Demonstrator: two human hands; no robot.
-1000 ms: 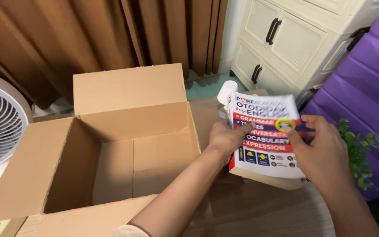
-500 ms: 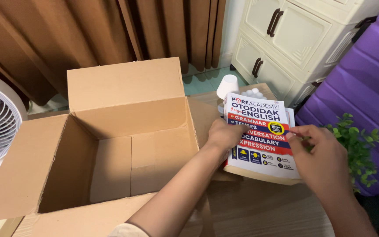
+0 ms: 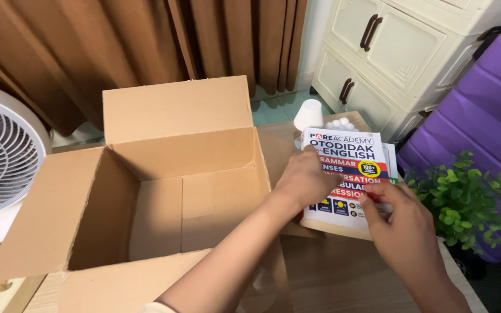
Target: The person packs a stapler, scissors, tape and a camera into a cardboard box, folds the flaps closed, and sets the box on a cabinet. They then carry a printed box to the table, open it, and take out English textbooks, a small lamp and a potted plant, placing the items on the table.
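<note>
Head view: both hands, left hand and right hand, hold book beside cardboard box.

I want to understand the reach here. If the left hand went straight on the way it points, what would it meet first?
The left hand already lies on the book, pointing up-right. Straight on it would likely slide over the cover toward the white cup; depth is unclear.

My left hand: forearm stretched forward from lower centre, palm down, fingers curled | My right hand: reaching in from lower right, back of hand up, fingertips bent just beside the left.
</note>
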